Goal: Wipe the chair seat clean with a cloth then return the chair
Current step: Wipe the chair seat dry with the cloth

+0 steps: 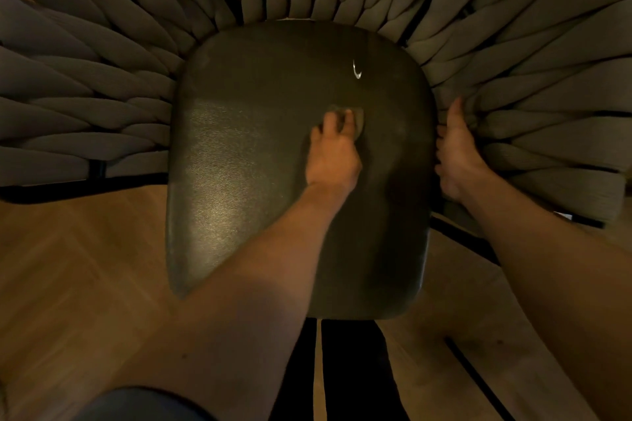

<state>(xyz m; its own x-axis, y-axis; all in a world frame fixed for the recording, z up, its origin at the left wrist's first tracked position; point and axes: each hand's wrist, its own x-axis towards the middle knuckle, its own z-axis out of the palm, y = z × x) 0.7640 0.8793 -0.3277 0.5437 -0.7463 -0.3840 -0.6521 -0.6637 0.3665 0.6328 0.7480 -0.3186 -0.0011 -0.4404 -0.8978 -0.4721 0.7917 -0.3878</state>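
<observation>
A dark, grainy chair seat (pixel 239 164) fills the middle of the view, seen from above. My left hand (pixel 333 154) presses a small greyish cloth (pixel 357 118) flat on the seat near its centre, most of the cloth hidden under my fingers. My right hand (pixel 456 154) grips the seat's right edge where it meets the woven chair back (pixel 530 96), thumb pointing up. A small white streak (pixel 356 70) shows on the seat beyond the cloth.
Thick braided grey bands (pixel 85 79) of the chair back and arms curve around the seat on the left, far and right sides. A wooden herringbone floor (pixel 85 249) lies below. Black chair legs (pixel 355 369) show under the near edge.
</observation>
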